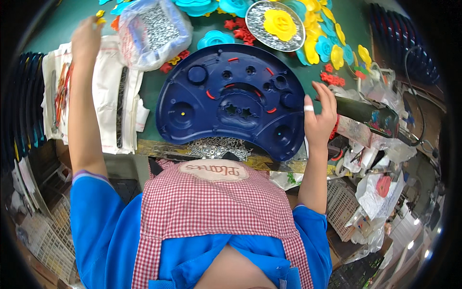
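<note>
A dark blue, curved plastic panel (192, 115) with round recesses, star-shaped holes and red curved inserts lies in front of me. My right hand (321, 115) is by its right edge, fingers stretched and apart, holding nothing; white tape wraps one digit. At the far left my left hand (87, 38) reaches out over the table. Its blurred fingertips are at small yellow pieces (100, 20), and I cannot make out whether they grip one. Just right of that hand stands a plastic-lined container (132, 53) of small metal screws.
Loose screws (221, 147) lie along the table's front edge. Behind the panel are red star-shaped pieces (243, 31), turquoise flower shapes (215, 38) and a metal dish (251, 26) with a yellow flower (280, 25). White bags (106, 106) lie left; a dark green tool (365, 114) sits right.
</note>
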Available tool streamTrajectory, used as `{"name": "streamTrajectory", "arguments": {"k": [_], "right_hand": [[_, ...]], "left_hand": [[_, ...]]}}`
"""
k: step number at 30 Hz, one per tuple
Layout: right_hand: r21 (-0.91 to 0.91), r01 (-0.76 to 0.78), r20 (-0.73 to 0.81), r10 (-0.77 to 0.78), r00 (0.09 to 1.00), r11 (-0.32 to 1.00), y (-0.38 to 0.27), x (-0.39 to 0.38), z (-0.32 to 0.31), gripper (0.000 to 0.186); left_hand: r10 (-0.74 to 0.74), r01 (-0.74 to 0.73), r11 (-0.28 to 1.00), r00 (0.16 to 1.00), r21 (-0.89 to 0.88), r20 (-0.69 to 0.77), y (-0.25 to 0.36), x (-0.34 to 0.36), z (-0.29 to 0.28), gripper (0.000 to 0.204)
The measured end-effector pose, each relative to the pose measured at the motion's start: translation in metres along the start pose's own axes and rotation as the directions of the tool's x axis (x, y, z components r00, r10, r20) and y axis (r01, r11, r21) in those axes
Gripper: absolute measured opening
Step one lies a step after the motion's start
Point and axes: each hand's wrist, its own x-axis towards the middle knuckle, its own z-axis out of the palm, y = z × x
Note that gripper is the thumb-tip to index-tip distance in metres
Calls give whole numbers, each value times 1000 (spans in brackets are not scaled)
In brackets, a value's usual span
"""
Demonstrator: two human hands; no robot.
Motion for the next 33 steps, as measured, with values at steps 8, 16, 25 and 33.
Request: {"name": "streamTrajectory", "arguments": {"k": [8,16,25,33], "right_hand": [[-534,-73,78,135,988,842,68,51,25,32],[-390,-198,78,246,966,899,93,44,23,26],[274,177,270,-252,929,945,-53,-29,43,36],[105,442,231,-454,860,891,-47,-38,38,28]], "left_hand": [[520,-271,630,843,-728,137,216,-149,-94,43],[717,-602,459,685,-654,-128,227,-173,-69,18],[659,-525,484,745,-700,-103,241,-179,-68,14],[613,-403,555,790,-728,30,239,-178,-66,23]]}}
